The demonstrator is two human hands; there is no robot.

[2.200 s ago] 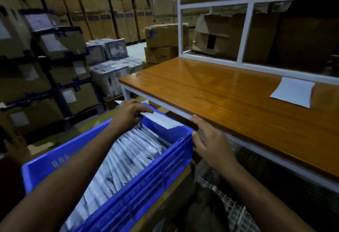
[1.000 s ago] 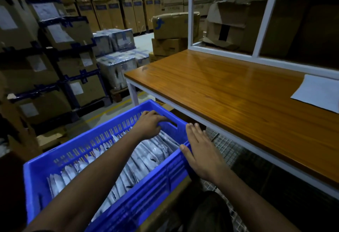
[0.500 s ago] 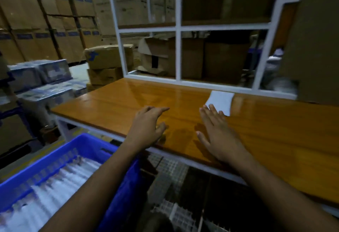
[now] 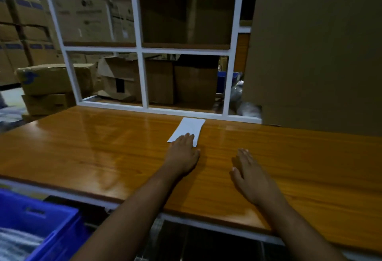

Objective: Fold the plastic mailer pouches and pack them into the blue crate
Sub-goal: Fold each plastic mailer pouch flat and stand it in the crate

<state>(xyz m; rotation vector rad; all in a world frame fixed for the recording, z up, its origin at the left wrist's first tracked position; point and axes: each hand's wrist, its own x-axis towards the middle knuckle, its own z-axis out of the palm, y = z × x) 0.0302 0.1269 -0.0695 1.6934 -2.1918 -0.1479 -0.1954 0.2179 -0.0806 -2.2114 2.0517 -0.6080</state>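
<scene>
- The left hand [image 4: 183, 153] lies flat, fingertips on the white mailer pouch [image 4: 189, 129] near the tabletop's [image 4: 82, 147] far edge.
- The right hand [image 4: 251, 180] rests flat, holding nothing.
- The glossy wood may let the pouch skid away.

From my remote view, the blue crate [image 4: 39, 219] is cut off by the left and bottom edges; only its near right corner shows. The folded pouches [image 4: 16, 244] inside are blurred, and I cannot count them. The left hand [image 4: 183, 153] covers the near end of the white mailer pouch [image 4: 189, 129], hiding that edge. The large cardboard sheet [image 4: 316, 54] at far right blocks everything behind it. Box labels at far left are unreadable.
</scene>
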